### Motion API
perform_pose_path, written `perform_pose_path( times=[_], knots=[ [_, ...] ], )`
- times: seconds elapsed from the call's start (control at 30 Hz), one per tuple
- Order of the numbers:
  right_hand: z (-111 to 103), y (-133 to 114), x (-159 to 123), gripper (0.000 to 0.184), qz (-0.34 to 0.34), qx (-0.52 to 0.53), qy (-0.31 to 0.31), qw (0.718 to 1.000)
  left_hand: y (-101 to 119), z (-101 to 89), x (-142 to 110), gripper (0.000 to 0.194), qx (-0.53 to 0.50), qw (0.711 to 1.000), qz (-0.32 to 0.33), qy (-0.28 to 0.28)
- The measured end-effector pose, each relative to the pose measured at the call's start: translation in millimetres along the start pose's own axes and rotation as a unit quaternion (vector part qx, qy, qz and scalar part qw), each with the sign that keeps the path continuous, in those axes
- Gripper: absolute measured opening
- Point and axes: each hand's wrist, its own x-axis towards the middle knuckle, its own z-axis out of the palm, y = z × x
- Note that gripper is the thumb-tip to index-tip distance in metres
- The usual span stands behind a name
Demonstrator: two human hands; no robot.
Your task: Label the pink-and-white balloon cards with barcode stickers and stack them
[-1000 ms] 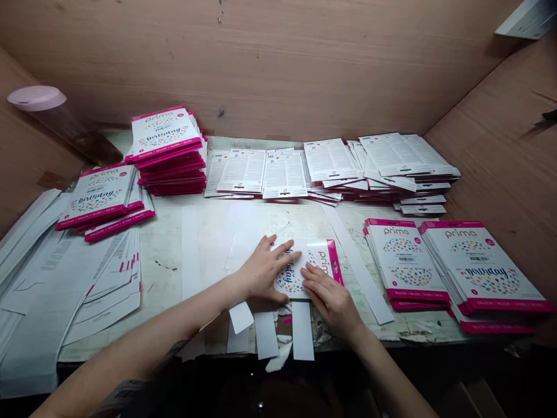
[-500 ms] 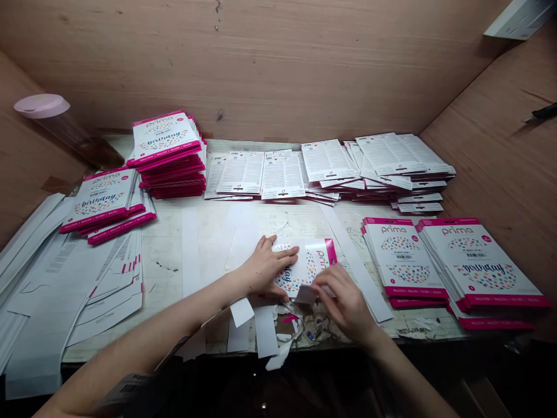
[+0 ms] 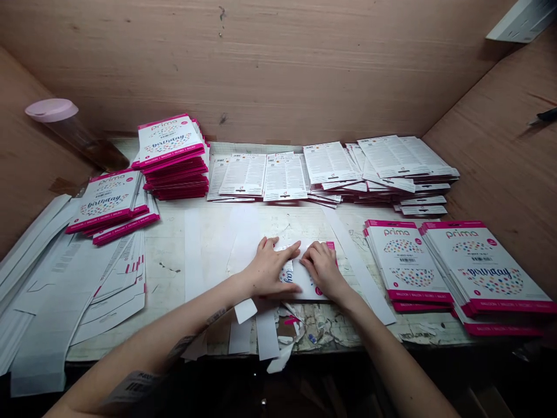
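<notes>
A white and pink printed balloon card (image 3: 300,283) lies flat at the middle of the table (image 3: 174,255), near the front edge. My left hand (image 3: 270,267) rests flat on the card's left part with its fingers stretched out. My right hand (image 3: 322,268) presses down on the card's right part, fingers together and bent over a folded flap. Most of the card is hidden under both hands. White paper strips (image 3: 266,332) lie just in front of the card at the table's edge.
Stacks of pink cards stand at the back left (image 3: 174,154), at the left (image 3: 108,203) and at the right (image 3: 474,267). White printed sheets (image 3: 331,168) spread along the back. Flat white cartons (image 3: 65,290) cover the left. Wooden walls enclose the table; a pink-lidded bottle (image 3: 65,125) leans far left.
My right hand lifted a flap at the card's near right edge, then folded it over and came down on the card. My left hand stayed pressed on the card.
</notes>
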Motion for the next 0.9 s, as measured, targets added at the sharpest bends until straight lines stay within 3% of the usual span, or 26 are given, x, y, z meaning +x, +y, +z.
perform_pose_path(
  times=[0.1, 0.2, 0.37, 0.5, 0.67, 0.73, 0.83, 0.9],
  knots=[
    [-1.7, 1.8, -0.1, 0.012, -0.002, -0.008, 0.018, 1.000, 6.2, 4.1, 2.0, 0.079, 0.001, 0.998, -0.047, 0.038],
    [-16.0, -12.4, -1.9, 0.006, -0.025, -0.003, 0.069, 0.997, 9.5, 6.7, 4.5, 0.076, 0.004, 0.997, -0.065, 0.042],
    [-37.5, -71.4, -15.7, 0.020, -0.246, 0.080, 0.071, 0.963, 5.6, 11.9, 8.4, 0.062, 0.001, 0.997, -0.073, 0.037],
    [-21.2, -103.5, -43.5, 0.015, -0.328, 0.069, 0.151, 0.930, 4.6, 13.0, 7.8, 0.074, -0.005, 0.997, -0.066, 0.044],
    [-4.2, -114.3, -89.4, 0.020, -0.404, 0.023, 0.137, 0.904, 3.9, 9.7, 5.6, 0.083, -0.011, 0.998, -0.058, 0.038],
    [-11.8, -109.9, -92.5, 0.021, -0.363, 0.072, 0.126, 0.921, 2.7, 9.7, 5.6, 0.083, -0.010, 0.998, -0.056, 0.036],
    [-34.0, -83.1, -68.1, 0.012, -0.150, 0.192, 0.054, 0.968, 2.6, 10.3, 6.1, 0.080, -0.007, 0.998, -0.053, 0.039],
    [-45.6, -54.3, -39.7, 0.011, -0.031, 0.211, -0.012, 0.977, 4.1, 9.9, 6.3, 0.075, -0.005, 0.998, -0.052, 0.043]
  ],
)
